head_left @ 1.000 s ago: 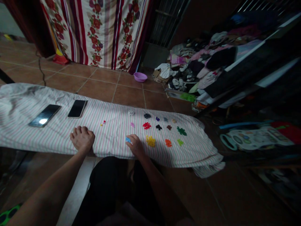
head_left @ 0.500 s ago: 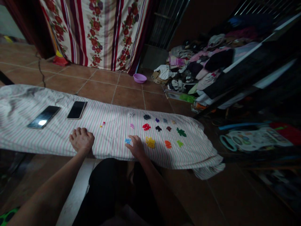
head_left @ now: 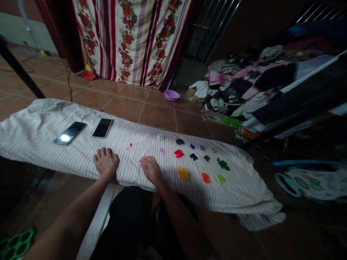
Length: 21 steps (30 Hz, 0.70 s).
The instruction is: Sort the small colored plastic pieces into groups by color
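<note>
My left hand lies palm down on the striped cloth near its front edge, fingers apart, holding nothing. To its right, my right hand is low over the cloth with its fingers drawn together; whatever is in or under them is hidden. No light blue pieces show around it. Close beyond the hands lie a few tiny red, pink and yellow pieces. Right of my right hand are small piles of yellow pieces, red pieces and pink pieces.
Two phones, one farther left and another, lie on the cloth. More piles, including orange, dark green and lime green, sit at the right. A purple basin stands on the floor beyond.
My right hand has shifted left across the spot of the light blue pieces, which are now out of sight, and its fingers have drawn together. The view has turned left; my left hand stays put.
</note>
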### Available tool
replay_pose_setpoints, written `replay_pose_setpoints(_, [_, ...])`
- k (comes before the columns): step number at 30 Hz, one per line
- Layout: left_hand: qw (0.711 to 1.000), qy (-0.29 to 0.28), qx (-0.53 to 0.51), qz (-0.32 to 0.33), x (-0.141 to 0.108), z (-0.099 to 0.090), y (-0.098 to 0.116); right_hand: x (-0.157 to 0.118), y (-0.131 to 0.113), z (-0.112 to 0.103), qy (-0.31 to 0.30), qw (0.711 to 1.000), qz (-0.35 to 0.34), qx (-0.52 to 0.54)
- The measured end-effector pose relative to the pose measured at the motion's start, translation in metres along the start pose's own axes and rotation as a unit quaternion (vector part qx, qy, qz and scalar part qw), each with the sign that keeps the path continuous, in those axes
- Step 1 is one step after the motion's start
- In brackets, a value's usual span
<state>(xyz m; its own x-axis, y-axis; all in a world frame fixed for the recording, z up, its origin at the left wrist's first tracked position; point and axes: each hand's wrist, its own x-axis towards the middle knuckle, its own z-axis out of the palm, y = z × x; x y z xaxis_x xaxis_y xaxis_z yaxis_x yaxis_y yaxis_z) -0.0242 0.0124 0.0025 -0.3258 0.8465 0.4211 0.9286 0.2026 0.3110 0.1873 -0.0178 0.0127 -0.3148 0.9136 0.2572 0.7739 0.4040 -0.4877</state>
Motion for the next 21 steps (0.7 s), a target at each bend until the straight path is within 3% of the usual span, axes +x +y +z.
replay_pose_setpoints(8, [1.000, -0.007, -0.009, -0.009, 0.001, 0.001, 0.001, 0.030, -0.021, 0.022, -0.040, 0.999, -0.010, 0.000])
replay_pose_setpoints(21, [1.000, -0.001, 0.006, -0.007, 0.001, 0.005, -0.001, 0.068, -0.036, 0.033, -0.069, 0.994, 0.071, -0.048])
